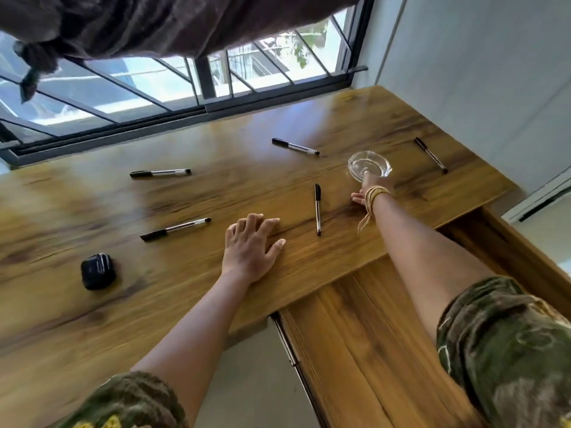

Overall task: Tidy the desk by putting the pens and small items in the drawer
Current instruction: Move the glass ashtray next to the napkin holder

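Several black-capped pens lie scattered on the wooden desk (92,217): one at the far middle (295,146), one at the far right (431,155), one at the left (160,173), one near my left hand (175,229), and one between my hands (317,209). A small black case (98,271) sits at the left. My left hand (250,245) rests flat on the desk, fingers spread, holding nothing. My right hand (369,188) reaches to a clear glass dish (369,166) and grips its near rim. The drawer (364,335) stands pulled out under my right arm.
A barred window (216,78) with a dark curtain (154,23) runs along the desk's far edge. A white wall (479,72) borders the right end. The drawer's metal rail (287,341) shows at its left side, with grey floor beside it.
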Tool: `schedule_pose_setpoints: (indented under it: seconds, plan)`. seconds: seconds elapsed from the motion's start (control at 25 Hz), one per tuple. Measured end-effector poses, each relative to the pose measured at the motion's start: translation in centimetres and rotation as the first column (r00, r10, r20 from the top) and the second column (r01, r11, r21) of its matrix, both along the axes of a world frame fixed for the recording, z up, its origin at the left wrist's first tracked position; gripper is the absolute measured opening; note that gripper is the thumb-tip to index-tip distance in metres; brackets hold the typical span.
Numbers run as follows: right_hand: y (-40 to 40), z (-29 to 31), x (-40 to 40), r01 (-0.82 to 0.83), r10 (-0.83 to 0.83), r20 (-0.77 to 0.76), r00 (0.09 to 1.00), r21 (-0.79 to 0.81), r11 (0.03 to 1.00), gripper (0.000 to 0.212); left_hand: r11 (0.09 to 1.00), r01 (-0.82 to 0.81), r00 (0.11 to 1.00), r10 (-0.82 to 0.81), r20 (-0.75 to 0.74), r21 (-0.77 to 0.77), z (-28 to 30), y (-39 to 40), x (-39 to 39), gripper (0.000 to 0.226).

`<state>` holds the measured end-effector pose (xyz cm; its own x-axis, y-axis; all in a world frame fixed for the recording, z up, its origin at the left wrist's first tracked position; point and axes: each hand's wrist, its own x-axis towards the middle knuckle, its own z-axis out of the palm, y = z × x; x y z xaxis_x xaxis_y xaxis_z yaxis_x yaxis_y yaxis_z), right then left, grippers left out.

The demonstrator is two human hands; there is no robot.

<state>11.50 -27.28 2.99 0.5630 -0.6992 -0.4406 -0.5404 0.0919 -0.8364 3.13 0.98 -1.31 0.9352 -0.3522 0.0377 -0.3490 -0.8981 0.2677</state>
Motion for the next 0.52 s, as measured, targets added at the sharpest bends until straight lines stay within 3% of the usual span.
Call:
schedule_pose_setpoints:
  seconds: [0.2,0.24,0.4,0.52]
  plan:
    - [-0.9,-0.3,0.9,0.042,-0.039,-0.097,0.995,0.032,0.999,0.047,0.995,-0.015,0.997,0.021,0.068,-0.097,-0.8,0.2,0.4,0.052]
    - [-0.7,0.2,1.0,0.033,-0.028,-0.089,0.996,0.053,0.998,0.039,0.994,-0.014,0.997,0.022,0.072,-0.105,-0.9,0.2,0.4,0.052]
    - [-1.5,0.2,0.9,-0.008,0.023,-0.097,0.995,0.155,0.988,0.044,0.992,-0.016,0.996,0.027,0.089,-0.122,-0.8,0.2,0.6,0.051]
    - [-1.3,-0.6,0.9,0.047,-0.040,-0.043,0.998,0.164,0.985,0.033,0.992,-0.033,0.995,0.045,0.094,-0.121,-0.9,0.2,0.5,0.051]
